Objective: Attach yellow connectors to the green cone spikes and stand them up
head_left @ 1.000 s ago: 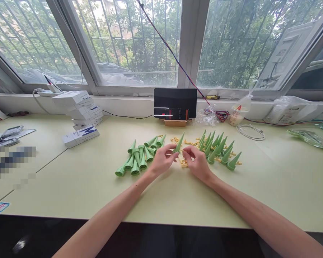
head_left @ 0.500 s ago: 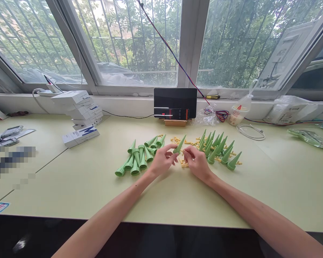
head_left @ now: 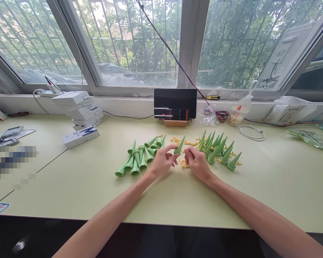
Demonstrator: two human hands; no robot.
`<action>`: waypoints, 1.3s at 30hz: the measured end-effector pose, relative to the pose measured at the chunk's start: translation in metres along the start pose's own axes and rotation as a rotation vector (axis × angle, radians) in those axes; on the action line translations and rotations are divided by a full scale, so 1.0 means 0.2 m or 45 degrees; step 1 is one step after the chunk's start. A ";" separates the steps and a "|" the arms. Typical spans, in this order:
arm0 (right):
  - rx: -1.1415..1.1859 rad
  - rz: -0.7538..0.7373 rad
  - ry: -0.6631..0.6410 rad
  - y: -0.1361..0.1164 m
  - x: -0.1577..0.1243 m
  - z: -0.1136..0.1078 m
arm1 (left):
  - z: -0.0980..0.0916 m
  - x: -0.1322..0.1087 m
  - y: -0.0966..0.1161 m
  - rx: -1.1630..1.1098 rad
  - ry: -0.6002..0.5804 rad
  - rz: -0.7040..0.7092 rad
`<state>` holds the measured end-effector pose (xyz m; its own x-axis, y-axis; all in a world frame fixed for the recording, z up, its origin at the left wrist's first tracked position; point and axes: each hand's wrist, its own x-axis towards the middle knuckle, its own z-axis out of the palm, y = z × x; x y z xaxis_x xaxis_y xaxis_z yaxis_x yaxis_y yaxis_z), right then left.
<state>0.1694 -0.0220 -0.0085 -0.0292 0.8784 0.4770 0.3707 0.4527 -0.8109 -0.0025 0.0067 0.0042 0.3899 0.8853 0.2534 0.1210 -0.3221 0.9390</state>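
Observation:
My left hand [head_left: 163,160] pinches a green plastic cone [head_left: 180,144] between thumb and fingers, its point tilted up and to the right. Just right of it, my right hand [head_left: 196,160] is closed, thumb against forefinger; what it holds, if anything, is too small to make out. Several loose green cones [head_left: 135,157] lie in a pile left of my left hand, most with their hollow ends toward me. Beyond my right hand, several green cones [head_left: 220,147] stand point up with small yellow pieces at their bases. Loose yellow plastic pieces [head_left: 183,163] lie between and behind my hands.
A dark tablet [head_left: 174,98] with a phone in front leans at the back on a cardboard stand [head_left: 175,123]. White boxes [head_left: 80,107] are stacked at the back left. A bagged drink cup [head_left: 237,114], a coiled white cable [head_left: 250,132] and plastic packets [head_left: 310,139] lie right.
Both hands stay nearly in place. The cone in my left hand has barely shifted, and the fingers of my right hand have moved slightly away from it.

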 end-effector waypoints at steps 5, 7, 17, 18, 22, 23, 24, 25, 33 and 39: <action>-0.008 0.024 0.008 0.00 0.00 0.00 | 0.01 -0.01 0.00 0.044 -0.005 0.025; -0.010 0.039 0.027 -0.01 0.00 0.00 | 0.02 -0.01 0.01 0.053 0.002 0.016; -0.033 0.043 0.111 -0.01 0.00 0.00 | 0.02 0.00 0.03 0.027 0.046 -0.006; -0.035 0.043 0.112 -0.01 0.00 0.00 | 0.02 0.00 0.03 0.033 0.039 -0.003; -0.035 0.039 0.106 0.00 0.01 0.00 | 0.02 -0.01 0.03 0.061 0.032 0.020; -0.037 0.037 0.103 0.00 0.01 0.00 | 0.02 0.00 0.02 0.067 0.035 0.032; -0.039 0.035 0.100 0.00 0.01 0.00 | 0.02 0.00 0.02 0.073 0.038 0.043; -0.041 0.034 0.098 0.01 0.01 0.00 | 0.02 0.00 0.02 0.078 0.041 0.052; -0.028 0.028 0.085 0.02 0.00 0.00 | 0.01 0.00 -0.01 0.057 0.054 0.039; -0.016 0.038 0.085 0.01 0.00 0.00 | 0.01 0.00 -0.01 0.034 0.054 0.088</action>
<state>0.1703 -0.0214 -0.0108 0.0442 0.8792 0.4744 0.3819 0.4239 -0.8212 -0.0003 0.0061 0.0016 0.3595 0.8739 0.3273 0.1199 -0.3911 0.9125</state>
